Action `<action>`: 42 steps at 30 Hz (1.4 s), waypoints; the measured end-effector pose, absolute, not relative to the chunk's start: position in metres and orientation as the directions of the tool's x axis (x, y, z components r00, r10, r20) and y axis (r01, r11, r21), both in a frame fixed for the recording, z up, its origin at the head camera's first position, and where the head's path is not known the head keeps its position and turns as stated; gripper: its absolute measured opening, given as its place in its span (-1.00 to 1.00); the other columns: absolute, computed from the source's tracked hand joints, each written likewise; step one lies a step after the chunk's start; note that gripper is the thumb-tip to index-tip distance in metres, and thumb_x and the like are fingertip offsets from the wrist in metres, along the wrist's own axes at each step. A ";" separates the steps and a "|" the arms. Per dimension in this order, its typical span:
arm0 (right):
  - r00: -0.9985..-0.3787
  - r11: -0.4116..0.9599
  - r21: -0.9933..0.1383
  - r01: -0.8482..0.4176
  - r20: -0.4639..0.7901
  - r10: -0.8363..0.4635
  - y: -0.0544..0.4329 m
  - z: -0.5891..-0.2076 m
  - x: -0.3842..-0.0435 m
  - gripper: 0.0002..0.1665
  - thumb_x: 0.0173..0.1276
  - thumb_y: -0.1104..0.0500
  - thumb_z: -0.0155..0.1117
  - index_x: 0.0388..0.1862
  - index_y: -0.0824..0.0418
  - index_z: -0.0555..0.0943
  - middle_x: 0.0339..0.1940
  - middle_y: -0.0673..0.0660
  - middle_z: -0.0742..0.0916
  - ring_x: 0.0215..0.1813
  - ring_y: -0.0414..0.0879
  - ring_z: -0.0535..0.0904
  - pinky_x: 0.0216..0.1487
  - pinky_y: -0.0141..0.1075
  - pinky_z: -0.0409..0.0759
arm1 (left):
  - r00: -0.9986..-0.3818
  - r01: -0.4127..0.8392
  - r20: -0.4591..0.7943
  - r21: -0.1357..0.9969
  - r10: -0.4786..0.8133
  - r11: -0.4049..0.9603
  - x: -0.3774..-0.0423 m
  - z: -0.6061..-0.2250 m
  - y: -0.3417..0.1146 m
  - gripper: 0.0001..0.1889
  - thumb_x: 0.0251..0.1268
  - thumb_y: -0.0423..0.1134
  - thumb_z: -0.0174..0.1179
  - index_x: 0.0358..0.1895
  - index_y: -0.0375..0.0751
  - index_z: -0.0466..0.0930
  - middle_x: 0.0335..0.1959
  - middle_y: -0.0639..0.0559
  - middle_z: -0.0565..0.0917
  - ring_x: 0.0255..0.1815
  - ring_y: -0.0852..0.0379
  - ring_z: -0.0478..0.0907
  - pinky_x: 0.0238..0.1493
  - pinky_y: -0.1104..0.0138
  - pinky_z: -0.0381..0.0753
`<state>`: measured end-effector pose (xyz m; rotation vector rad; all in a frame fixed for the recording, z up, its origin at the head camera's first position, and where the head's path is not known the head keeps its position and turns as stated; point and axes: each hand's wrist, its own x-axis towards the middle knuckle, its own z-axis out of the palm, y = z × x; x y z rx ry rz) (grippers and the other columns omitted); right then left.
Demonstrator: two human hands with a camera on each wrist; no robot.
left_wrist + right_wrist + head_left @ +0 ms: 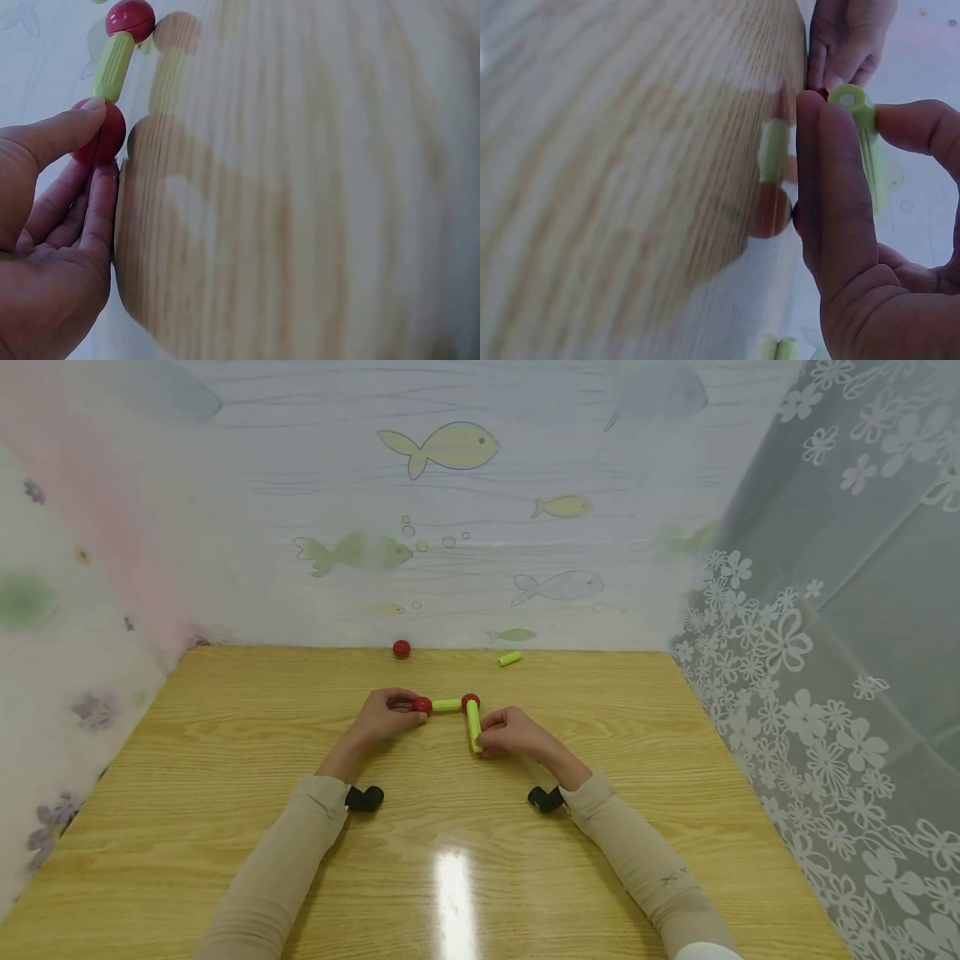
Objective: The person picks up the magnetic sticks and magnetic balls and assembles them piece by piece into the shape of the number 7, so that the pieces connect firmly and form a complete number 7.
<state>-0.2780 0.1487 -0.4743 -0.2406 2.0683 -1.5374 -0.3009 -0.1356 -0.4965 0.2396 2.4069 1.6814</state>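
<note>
Table [187, 843], one, wooden. Hands, two: the left hand [381, 714] pinches the left ball [422, 705] between thumb and fingers; the right hand [519, 735] pinches the near end of the angled rod [474, 722]. Rods, three, yellow-green: that one; the middle rod [447, 705], linking two balls; the far rod [509, 658], near the table's back edge. Balls, three, red: the left ball; the corner ball [469, 697], touching two rods; the far ball [401, 649], at the back edge.

Left hand [381, 717] and right hand [517, 732] each in a pinch, forearms [277, 860] angled inward
</note>
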 end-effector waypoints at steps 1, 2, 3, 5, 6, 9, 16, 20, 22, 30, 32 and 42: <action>-0.835 0.329 -0.927 0.178 -0.320 -0.448 0.149 -0.474 -0.278 -0.61 0.35 0.37 0.26 0.11 0.52 0.55 -0.20 0.19 0.72 -0.26 -0.14 0.74 -0.07 -0.26 0.75 | -0.968 0.022 -0.066 0.940 0.243 0.339 -0.301 -0.497 -0.136 -0.53 0.32 -0.27 0.39 0.21 -0.43 0.55 0.16 -0.34 0.63 0.17 -0.18 0.60 0.22 0.14 0.60; -0.836 0.333 -0.925 0.181 -0.323 -0.444 0.149 -0.474 -0.277 -0.61 0.34 0.37 0.26 0.12 0.52 0.55 -0.19 0.19 0.72 -0.26 -0.14 0.74 -0.07 -0.26 0.75 | -0.968 0.024 -0.063 0.941 0.244 0.338 -0.301 -0.497 -0.136 -0.53 0.33 -0.26 0.39 0.21 -0.43 0.55 0.16 -0.35 0.63 0.17 -0.18 0.60 0.22 0.15 0.60; -0.837 0.336 -0.925 0.179 -0.323 -0.442 0.149 -0.475 -0.277 -0.60 0.34 0.37 0.26 0.13 0.53 0.54 -0.18 0.20 0.73 -0.26 -0.14 0.74 -0.07 -0.25 0.75 | -0.968 0.024 -0.062 0.941 0.243 0.339 -0.302 -0.497 -0.136 -0.53 0.33 -0.26 0.39 0.22 -0.43 0.55 0.16 -0.34 0.63 0.17 -0.17 0.60 0.21 0.15 0.61; -0.838 0.343 -0.921 0.182 -0.328 -0.436 0.149 -0.475 -0.276 -0.60 0.35 0.36 0.26 0.13 0.53 0.54 -0.17 0.21 0.73 -0.26 -0.14 0.74 -0.07 -0.25 0.76 | -0.968 0.021 -0.066 0.941 0.241 0.339 -0.302 -0.498 -0.135 -0.53 0.33 -0.24 0.39 0.21 -0.41 0.56 0.16 -0.33 0.64 0.16 -0.15 0.61 0.20 0.18 0.61; -0.839 0.349 -0.919 0.185 -0.332 -0.431 0.148 -0.475 -0.276 -0.60 0.35 0.36 0.26 0.13 0.53 0.54 -0.18 0.22 0.74 -0.26 -0.13 0.74 -0.08 -0.25 0.76 | -0.969 0.020 -0.066 0.940 0.240 0.340 -0.303 -0.498 -0.135 -0.53 0.34 -0.24 0.39 0.21 -0.41 0.56 0.16 -0.32 0.64 0.15 -0.14 0.61 0.19 0.19 0.61; -0.839 0.359 -0.912 0.199 -0.348 -0.419 0.147 -0.475 -0.276 -0.62 0.35 0.36 0.26 0.10 0.52 0.55 -0.21 0.22 0.75 -0.29 -0.13 0.75 -0.11 -0.26 0.76 | -0.969 0.019 -0.066 0.940 0.237 0.342 -0.304 -0.498 -0.135 -0.54 0.34 -0.24 0.39 0.21 -0.40 0.56 0.15 -0.30 0.64 0.15 -0.12 0.61 0.20 0.18 0.61; -0.835 0.348 -0.910 0.225 -0.364 -0.411 0.146 -0.479 -0.275 -0.64 0.33 0.37 0.28 0.08 0.51 0.56 -0.26 0.21 0.76 -0.34 -0.13 0.76 -0.16 -0.28 0.76 | -0.968 0.038 -0.051 0.937 0.244 0.348 -0.303 -0.498 -0.135 -0.54 0.36 -0.27 0.37 0.22 -0.44 0.54 0.17 -0.34 0.62 0.15 -0.15 0.59 0.21 0.17 0.60; -0.837 0.356 -0.909 0.219 -0.362 -0.410 0.146 -0.480 -0.274 -0.62 0.32 0.36 0.27 0.09 0.51 0.55 -0.25 0.22 0.76 -0.35 -0.13 0.76 -0.15 -0.26 0.77 | -0.967 0.046 -0.045 0.937 0.249 0.348 -0.304 -0.499 -0.135 -0.54 0.37 -0.28 0.36 0.23 -0.44 0.53 0.17 -0.35 0.61 0.15 -0.15 0.59 0.20 0.19 0.60; -0.838 0.352 -0.909 0.222 -0.363 -0.407 0.146 -0.481 -0.274 -0.62 0.32 0.37 0.26 0.08 0.51 0.55 -0.25 0.22 0.75 -0.35 -0.12 0.76 -0.14 -0.26 0.77 | -0.967 0.053 -0.039 0.936 0.253 0.347 -0.305 -0.500 -0.135 -0.54 0.38 -0.27 0.35 0.24 -0.45 0.53 0.18 -0.35 0.61 0.16 -0.16 0.58 0.20 0.19 0.60; -0.842 0.360 -0.906 0.224 -0.366 -0.397 0.144 -0.483 -0.273 -0.64 0.32 0.37 0.26 0.07 0.50 0.56 -0.24 0.22 0.73 -0.34 -0.12 0.76 -0.16 -0.27 0.77 | -0.967 0.048 -0.043 0.937 0.252 0.345 -0.304 -0.498 -0.135 -0.52 0.37 -0.27 0.36 0.25 -0.46 0.52 0.20 -0.37 0.60 0.18 -0.19 0.57 0.22 0.13 0.58; -0.841 0.364 -0.904 0.224 -0.368 -0.396 0.144 -0.482 -0.272 -0.64 0.32 0.36 0.28 0.07 0.50 0.56 -0.24 0.22 0.73 -0.34 -0.12 0.76 -0.17 -0.27 0.77 | -0.966 0.048 -0.044 0.937 0.253 0.345 -0.304 -0.498 -0.134 -0.52 0.38 -0.27 0.34 0.26 -0.46 0.51 0.20 -0.37 0.59 0.18 -0.18 0.57 0.22 0.13 0.58; -0.836 0.367 -0.901 0.231 -0.377 -0.399 0.144 -0.480 -0.269 -0.63 0.33 0.35 0.27 0.08 0.51 0.54 -0.23 0.20 0.71 -0.36 -0.14 0.75 -0.15 -0.28 0.76 | -0.971 0.043 -0.045 0.933 0.235 0.357 -0.301 -0.499 -0.134 -0.54 0.35 -0.27 0.37 0.22 -0.43 0.54 0.17 -0.33 0.61 0.17 -0.17 0.58 0.25 0.10 0.58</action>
